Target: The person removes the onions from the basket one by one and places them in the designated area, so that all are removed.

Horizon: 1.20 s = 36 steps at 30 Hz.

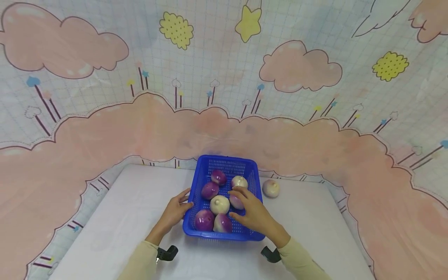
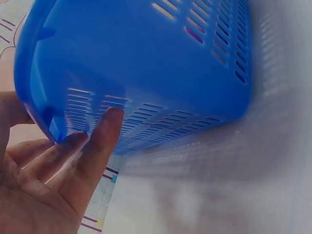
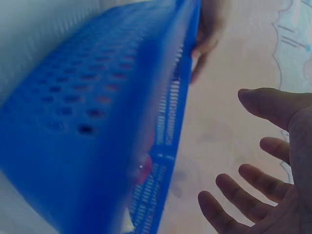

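Note:
A blue plastic basket (image 1: 224, 236) with slotted walls holds several purple-and-white onions, among them a pale onion (image 1: 219, 205) in the middle and a purple onion (image 1: 204, 220) at the near left corner. On the basket's left side, my left hand (image 1: 176, 210) grips the rim, thumb over the edge and fingers (image 2: 100, 146) along the outer wall. My right hand (image 1: 253, 210) hovers over the basket's right part with fingers spread and nothing in them. Beneath it, one onion (image 1: 236, 202) is partly covered. The right wrist view shows this hand's fingers (image 3: 243, 197) apart.
One more pale onion (image 1: 271, 188) lies on the white table (image 1: 301, 217), just right of the basket. Behind the table hangs a cloth (image 1: 224, 132) printed with pink clouds. A black strap part (image 1: 167, 253) shows at each wrist.

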Each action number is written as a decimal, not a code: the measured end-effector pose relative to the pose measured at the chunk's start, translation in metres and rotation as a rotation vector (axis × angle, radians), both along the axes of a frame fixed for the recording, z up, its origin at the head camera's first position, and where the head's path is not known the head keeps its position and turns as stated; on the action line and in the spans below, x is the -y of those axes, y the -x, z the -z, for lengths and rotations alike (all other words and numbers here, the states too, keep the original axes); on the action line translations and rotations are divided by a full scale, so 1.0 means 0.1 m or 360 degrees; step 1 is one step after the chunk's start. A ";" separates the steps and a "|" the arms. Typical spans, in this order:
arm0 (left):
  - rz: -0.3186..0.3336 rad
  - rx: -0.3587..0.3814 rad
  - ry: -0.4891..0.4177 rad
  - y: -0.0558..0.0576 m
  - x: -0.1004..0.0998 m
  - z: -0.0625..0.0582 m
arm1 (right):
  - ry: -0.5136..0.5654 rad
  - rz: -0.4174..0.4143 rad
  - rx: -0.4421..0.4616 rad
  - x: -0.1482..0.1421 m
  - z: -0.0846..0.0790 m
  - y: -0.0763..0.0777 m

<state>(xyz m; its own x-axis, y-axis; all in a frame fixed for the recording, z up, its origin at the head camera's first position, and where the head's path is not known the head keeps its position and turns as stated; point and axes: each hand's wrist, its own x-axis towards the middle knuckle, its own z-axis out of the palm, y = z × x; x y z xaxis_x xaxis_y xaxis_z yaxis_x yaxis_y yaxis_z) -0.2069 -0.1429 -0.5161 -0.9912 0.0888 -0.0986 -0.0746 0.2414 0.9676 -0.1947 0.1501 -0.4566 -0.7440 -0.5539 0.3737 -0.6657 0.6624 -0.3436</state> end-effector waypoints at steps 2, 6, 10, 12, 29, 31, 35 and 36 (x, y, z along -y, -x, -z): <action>0.0002 0.0003 0.0005 0.00 0.00 0.00 | -0.0018 -0.0002 0.0008 0.03 0.04 -0.01; -0.0007 0.0008 -0.0002 0.00 0.00 0.00 | -0.0025 -0.0016 0.0044 0.09 0.10 -0.02; -0.0007 0.0003 -0.0001 0.00 -0.01 0.00 | -0.0038 -0.0016 0.0135 0.14 0.16 -0.01; -0.0004 -0.0006 0.0009 0.00 -0.01 0.00 | -0.0051 -0.0001 0.0193 0.15 0.19 -0.01; -0.0008 -0.0002 0.0009 0.03 -0.01 0.04 | -0.0127 -0.0034 0.0509 0.26 0.33 -0.03; -0.0010 0.0002 0.0007 0.03 -0.01 0.05 | -0.0129 -0.0030 0.0502 0.27 0.36 -0.03; -0.0012 0.0012 0.0001 0.02 -0.02 0.04 | -0.0163 -0.0007 0.0485 0.27 0.42 -0.01; -0.0013 0.0014 -0.0001 0.02 -0.02 0.03 | -0.0168 0.0002 0.0492 0.26 0.43 -0.01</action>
<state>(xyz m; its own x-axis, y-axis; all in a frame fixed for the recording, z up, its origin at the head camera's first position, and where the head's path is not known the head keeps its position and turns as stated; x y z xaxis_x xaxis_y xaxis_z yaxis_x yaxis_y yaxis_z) -0.2086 -0.1412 -0.5192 -0.9909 0.0808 -0.1072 -0.0850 0.2404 0.9669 -0.1935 0.1237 -0.4992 -0.8140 -0.5766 0.0706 -0.5397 0.7057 -0.4590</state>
